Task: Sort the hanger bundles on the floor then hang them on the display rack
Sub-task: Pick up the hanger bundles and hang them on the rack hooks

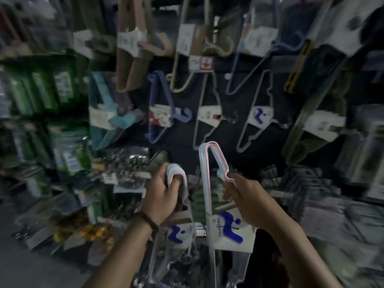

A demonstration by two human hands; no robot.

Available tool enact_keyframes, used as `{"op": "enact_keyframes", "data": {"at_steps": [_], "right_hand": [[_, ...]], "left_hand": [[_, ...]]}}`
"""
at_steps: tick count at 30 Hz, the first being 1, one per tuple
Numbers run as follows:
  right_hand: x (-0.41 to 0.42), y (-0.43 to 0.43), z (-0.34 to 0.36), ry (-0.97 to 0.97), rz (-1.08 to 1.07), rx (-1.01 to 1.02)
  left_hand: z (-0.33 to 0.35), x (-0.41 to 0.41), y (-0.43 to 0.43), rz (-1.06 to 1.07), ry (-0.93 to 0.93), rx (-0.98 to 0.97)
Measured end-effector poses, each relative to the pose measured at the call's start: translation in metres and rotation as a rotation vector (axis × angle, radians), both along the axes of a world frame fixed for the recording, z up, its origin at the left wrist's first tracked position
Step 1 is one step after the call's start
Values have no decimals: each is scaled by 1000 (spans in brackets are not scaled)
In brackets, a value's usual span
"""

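Dark display rack (228, 142) fills the wall ahead, hung with hanger packs (160, 119). Just below it, the left hand (161, 196) wraps its fingers round the hook of one pastel hanger bundle (176, 173). The right hand (247, 196) pinches the taller hanger bundle (204, 183) near its shoulder.

Head cam – looks fwd/down, close on hands (199, 196).
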State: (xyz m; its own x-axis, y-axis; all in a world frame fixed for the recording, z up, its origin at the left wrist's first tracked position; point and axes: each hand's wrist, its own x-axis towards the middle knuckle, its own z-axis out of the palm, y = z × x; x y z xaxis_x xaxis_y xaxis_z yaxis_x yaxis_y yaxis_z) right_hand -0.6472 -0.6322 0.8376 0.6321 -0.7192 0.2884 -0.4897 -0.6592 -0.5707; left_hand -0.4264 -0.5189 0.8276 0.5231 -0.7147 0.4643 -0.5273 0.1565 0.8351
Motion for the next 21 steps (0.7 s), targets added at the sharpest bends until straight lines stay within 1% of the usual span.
{"op": "enact_keyframes", "data": {"at_steps": [2, 6, 8, 11, 13, 15, 18, 21], "right_hand": [[-29, -25, 9, -58, -13, -17], [-69, -66, 28, -100, -92, -90], [-82, -84, 38, -104, -144, -123], [-89, -107, 56, -109, -205, -143], [-87, -119, 69, -74, -252, -177], [-82, -129, 84, -22, -312, -218], [-75, -142, 105, 16, -395, -239], [-68, -156, 119, 63, -451, -241]], "left_hand": [[13, -16, -32, -115, -50, -23], [51, -37, -78, -335, -48, -114], [75, -43, -99, -452, -64, -91], [107, -45, -133, -529, -87, -5], [123, -46, -153, -606, -106, 39], [141, -47, -166, -698, -88, 66], [165, -43, -186, -837, 41, 118], [189, -39, -207, -870, 98, 158]]}}
